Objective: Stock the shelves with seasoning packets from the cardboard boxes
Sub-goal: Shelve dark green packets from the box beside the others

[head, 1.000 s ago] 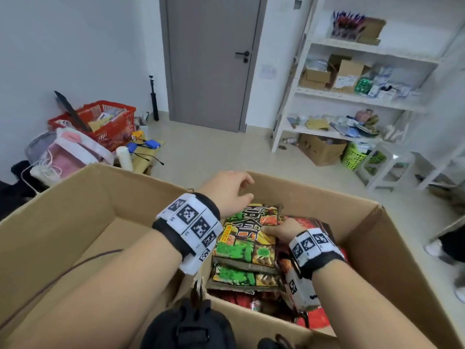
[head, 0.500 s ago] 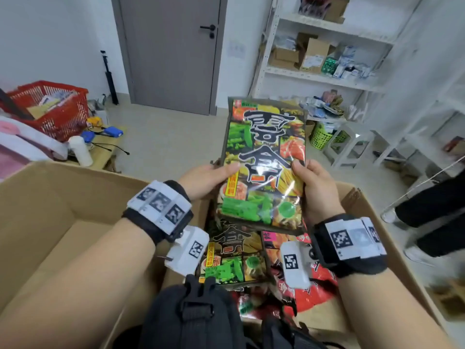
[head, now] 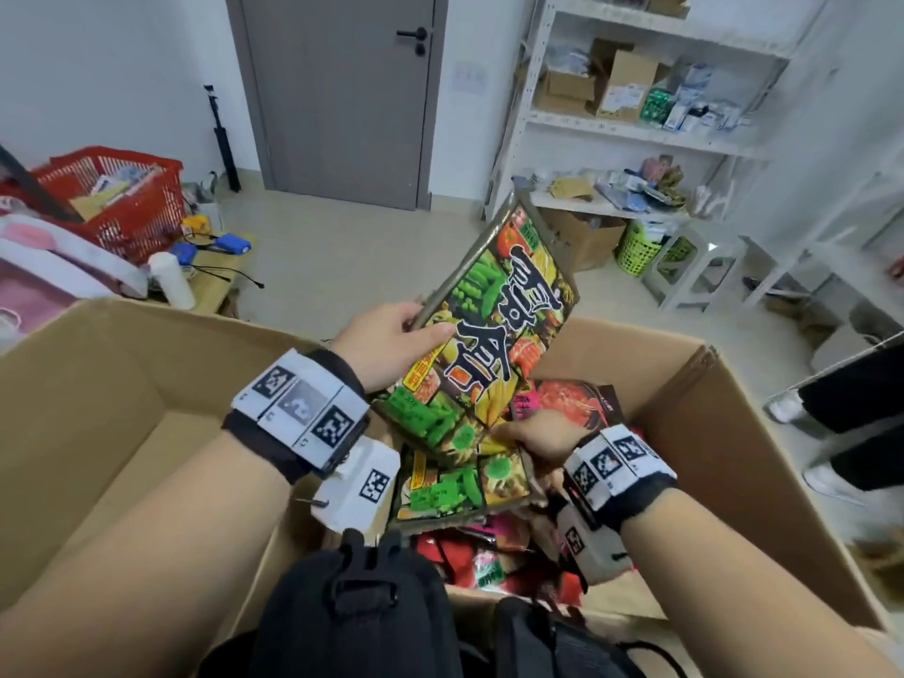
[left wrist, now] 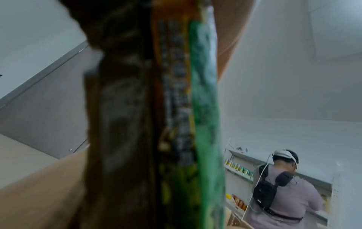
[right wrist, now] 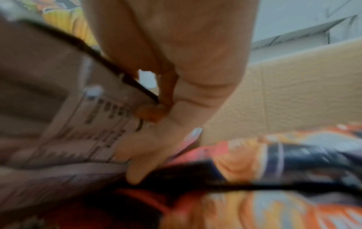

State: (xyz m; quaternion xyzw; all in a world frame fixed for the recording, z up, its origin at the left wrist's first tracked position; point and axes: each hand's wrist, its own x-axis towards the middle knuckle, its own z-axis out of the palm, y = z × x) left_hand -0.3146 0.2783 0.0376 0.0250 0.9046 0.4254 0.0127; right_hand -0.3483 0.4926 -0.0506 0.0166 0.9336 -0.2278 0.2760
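Observation:
A green and black seasoning packet is tilted up over the open cardboard box; my left hand grips its left edge. In the left wrist view that packet fills the middle, edge-on. My right hand is low in the box, at the lifted packet's bottom corner. Its fingers pinch the edge of a packet whose printed back faces the camera. I cannot tell if it is the lifted packet. Another green packet lies flat below, with red packets beside it.
White shelves with small boxes and bags stand at the back right, past a white stool and a green basket. A red basket sits at the left. Another person's legs stand at the right.
Both hands lifted the green packet out of the box. It has since tilted over to the right in my left hand, and my right hand has dropped to its bottom corner in the box.

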